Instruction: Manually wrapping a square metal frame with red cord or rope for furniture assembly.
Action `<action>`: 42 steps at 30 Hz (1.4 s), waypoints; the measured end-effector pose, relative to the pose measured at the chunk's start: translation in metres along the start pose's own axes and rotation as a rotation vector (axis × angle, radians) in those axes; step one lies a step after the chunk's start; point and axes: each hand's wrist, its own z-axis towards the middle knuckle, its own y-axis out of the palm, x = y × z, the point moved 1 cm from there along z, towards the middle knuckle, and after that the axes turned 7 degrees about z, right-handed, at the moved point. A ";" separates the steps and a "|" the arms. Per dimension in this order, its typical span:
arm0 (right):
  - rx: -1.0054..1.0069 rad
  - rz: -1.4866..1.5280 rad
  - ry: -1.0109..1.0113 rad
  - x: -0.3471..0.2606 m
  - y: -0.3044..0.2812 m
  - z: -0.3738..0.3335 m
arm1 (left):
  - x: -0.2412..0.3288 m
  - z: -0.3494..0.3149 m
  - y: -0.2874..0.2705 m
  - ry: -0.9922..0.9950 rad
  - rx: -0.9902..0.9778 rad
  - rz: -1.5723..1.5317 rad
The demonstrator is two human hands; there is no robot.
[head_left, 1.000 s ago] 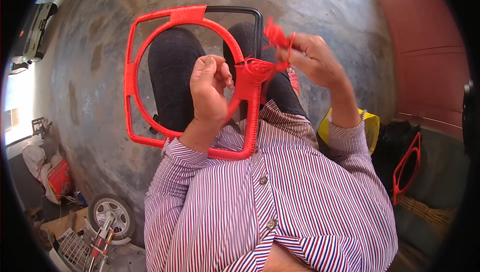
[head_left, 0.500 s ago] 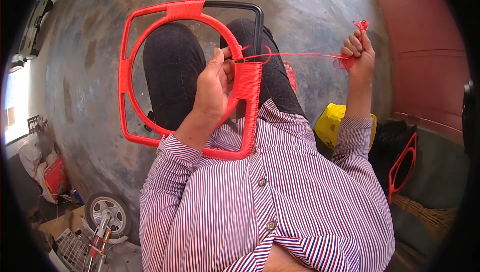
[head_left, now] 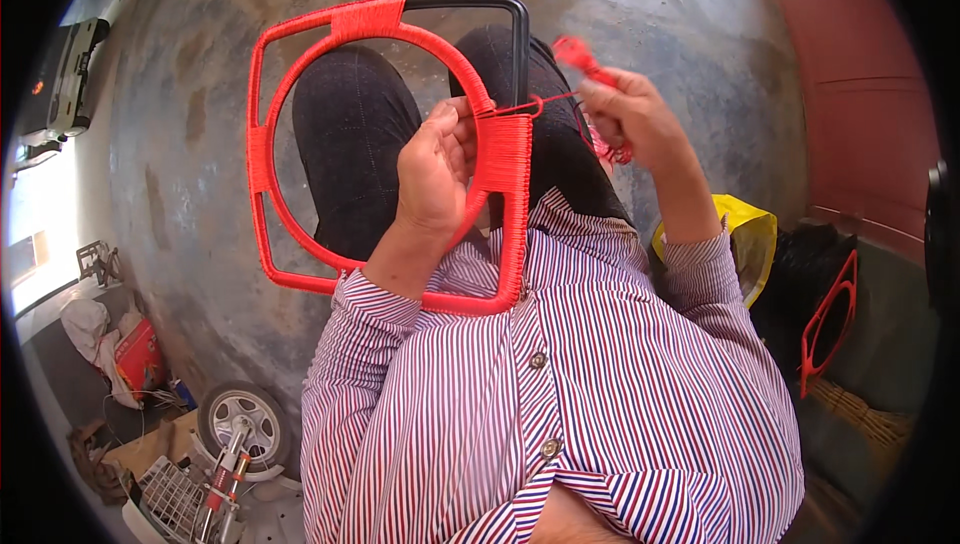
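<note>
A squarish frame with a round ring inside it (head_left: 508,214) rests against my lap, mostly wrapped in red cord. Bare black tube (head_left: 520,49) shows at its upper right corner. My left hand (head_left: 437,166) reaches through the ring, its fingers closed on the ring's right side near the end of the wrapping. From there a red cord (head_left: 562,98) runs to my right hand (head_left: 632,119), which is closed round a bundle of the same red cord (head_left: 575,52). The bundle sticks out above the fist, slightly blurred, and loose loops hang below it.
At right lie a yellow bag (head_left: 745,234), a black plastic bag (head_left: 800,259) and another red frame (head_left: 832,314), beside a dark red panel (head_left: 850,94). A wheel (head_left: 243,424) and a wire basket (head_left: 172,492) stand at lower left, near a red and white sack (head_left: 138,359).
My right hand has come in leftward from far right to near the frame, bringing the cord bundle. The cord stretch between the hands is shorter. My left hand keeps its hold.
</note>
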 end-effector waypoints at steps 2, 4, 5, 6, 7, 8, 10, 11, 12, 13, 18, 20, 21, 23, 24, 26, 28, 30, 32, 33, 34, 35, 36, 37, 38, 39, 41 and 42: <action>0.003 0.097 -0.075 -0.005 -0.016 -0.002 | -0.002 0.000 -0.001 0.008 -0.024 -0.018; 0.042 0.105 -0.112 -0.008 -0.019 -0.004 | -0.003 0.000 -0.002 0.004 -0.041 -0.040; 0.047 0.137 -0.113 -0.006 -0.020 -0.005 | -0.004 0.001 -0.001 0.001 -0.055 -0.059; 0.052 0.169 -0.113 -0.001 -0.023 -0.005 | -0.005 0.002 -0.001 -0.001 -0.069 -0.077; 0.056 0.200 -0.113 0.004 -0.025 -0.006 | -0.005 0.002 -0.001 -0.002 -0.083 -0.096; 0.054 0.218 -0.124 0.008 -0.028 -0.008 | -0.005 0.002 -0.001 -0.031 -0.102 -0.065; 0.051 0.257 -0.146 0.015 -0.034 -0.014 | -0.002 0.001 0.001 -0.090 -0.140 -0.001; 0.061 0.275 -0.134 0.022 -0.037 -0.015 | -0.001 0.000 0.002 -0.097 -0.122 0.000; 0.072 0.293 -0.123 0.031 -0.039 -0.015 | -0.001 0.000 0.004 -0.105 -0.105 0.000; 0.084 0.311 -0.109 0.037 -0.040 -0.016 | -0.001 -0.001 0.005 -0.115 -0.086 -0.001; 0.092 0.259 -0.076 0.046 -0.038 -0.021 | 0.000 0.003 0.002 -0.108 -0.080 -0.013; 0.090 0.228 -0.069 0.045 -0.038 -0.024 | 0.000 0.004 0.003 -0.108 -0.072 -0.010; 0.091 0.216 -0.066 0.044 -0.037 -0.025 | 0.001 0.004 0.005 -0.111 -0.066 -0.010; 0.096 0.194 -0.063 0.042 -0.035 -0.028 | 0.001 0.004 0.005 -0.112 -0.058 0.003; 0.099 0.186 -0.066 0.041 -0.033 -0.030 | 0.002 0.005 0.005 -0.109 -0.056 0.019; 0.106 0.170 -0.049 0.041 -0.030 -0.033 | 0.005 0.006 0.006 -0.128 -0.058 0.009; 0.116 0.151 -0.021 0.043 -0.027 -0.037 | 0.008 0.006 0.007 -0.164 -0.074 -0.039; 0.097 0.085 0.033 0.059 -0.031 -0.039 | 0.009 0.006 0.006 -0.186 -0.104 -0.088; 0.080 0.045 0.085 0.067 -0.032 -0.040 | 0.008 0.007 0.009 -0.204 -0.093 -0.135; 0.092 0.064 0.087 0.066 -0.032 -0.039 | 0.006 0.006 0.010 -0.211 -0.065 -0.159; 0.103 0.085 0.088 0.066 -0.029 -0.036 | 0.005 0.004 0.010 -0.218 -0.037 -0.181; 0.113 0.106 0.088 0.065 -0.028 -0.033 | 0.004 0.005 0.009 -0.216 -0.066 -0.202; 0.138 -0.014 0.067 0.063 -0.028 -0.029 | 0.002 0.005 0.008 -0.214 -0.095 -0.222; 0.162 -0.129 0.047 0.059 -0.027 -0.022 | 0.002 0.005 0.007 -0.213 -0.120 -0.240; 0.186 -0.245 0.026 0.055 -0.028 -0.015 | 0.001 0.006 0.006 -0.205 -0.106 -0.210; 0.236 -0.306 -0.065 0.049 -0.032 -0.006 | 0.000 0.007 0.006 -0.198 -0.092 -0.180; 0.328 -0.434 -0.264 0.029 -0.030 0.008 | -0.005 0.008 0.001 -0.158 -0.070 -0.139; 0.275 -0.232 -0.181 0.010 -0.027 0.002 | -0.008 0.009 -0.003 -0.138 -0.057 -0.128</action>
